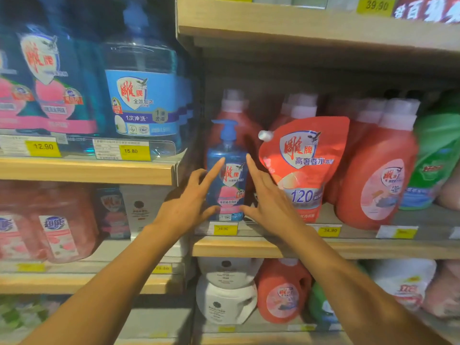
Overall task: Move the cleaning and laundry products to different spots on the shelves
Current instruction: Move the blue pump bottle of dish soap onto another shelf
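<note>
On the big clear blue pump jug (144, 95) at my upper left I read 雕牌, 全效加浓 and 1次冲洗, and the yellow price tags (134, 151) under it say 12.90 and 15.80. The red refill pouch (303, 168) carries 雕牌, 高奢香水 and a large 120, with tags reading 39.90 and 34.90 on the shelf edge (373, 247) below. Another 39.90 tag sits on the top shelf (298, 26), and 超能 marks a pink bottle (59, 225) lower left.
</note>
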The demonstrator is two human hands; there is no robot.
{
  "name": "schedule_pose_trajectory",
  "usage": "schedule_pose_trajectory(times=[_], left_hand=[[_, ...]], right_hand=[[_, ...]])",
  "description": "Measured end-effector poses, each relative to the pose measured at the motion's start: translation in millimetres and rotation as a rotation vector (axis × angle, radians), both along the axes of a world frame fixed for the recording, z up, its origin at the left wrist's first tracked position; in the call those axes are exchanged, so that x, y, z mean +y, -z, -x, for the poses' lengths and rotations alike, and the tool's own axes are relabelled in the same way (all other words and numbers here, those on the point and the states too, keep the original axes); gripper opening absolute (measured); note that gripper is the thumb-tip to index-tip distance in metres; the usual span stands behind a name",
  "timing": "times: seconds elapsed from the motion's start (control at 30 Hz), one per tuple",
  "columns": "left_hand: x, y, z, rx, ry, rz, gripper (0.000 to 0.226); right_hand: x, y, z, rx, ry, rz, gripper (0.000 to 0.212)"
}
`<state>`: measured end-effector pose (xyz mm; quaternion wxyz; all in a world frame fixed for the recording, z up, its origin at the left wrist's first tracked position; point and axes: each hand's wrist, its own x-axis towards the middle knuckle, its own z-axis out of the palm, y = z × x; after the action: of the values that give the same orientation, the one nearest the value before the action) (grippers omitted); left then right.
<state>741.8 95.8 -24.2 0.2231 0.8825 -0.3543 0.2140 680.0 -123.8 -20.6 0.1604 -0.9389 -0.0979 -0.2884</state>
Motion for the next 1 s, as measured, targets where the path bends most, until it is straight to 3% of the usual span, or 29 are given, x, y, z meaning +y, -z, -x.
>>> schedule_pose_trajectory(times=[0.3, 0.6, 1.0], left_hand=[[-21, -4, -16, 0.185, 0.217, 0.204, 0.128], [-33, -4, 0, 0.086, 0.076, 0.187, 0.132], [-25, -35, 49, -0.058, -0.003, 0.225, 0.137]], right_hand=[[2, 5, -30, 0.063, -0.182, -0.198, 0.132], [6, 7, -30, 0.049, -0.18, -0.276, 0.128], [14, -28, 14, -0.143, -0.185, -0.219, 0.129]])
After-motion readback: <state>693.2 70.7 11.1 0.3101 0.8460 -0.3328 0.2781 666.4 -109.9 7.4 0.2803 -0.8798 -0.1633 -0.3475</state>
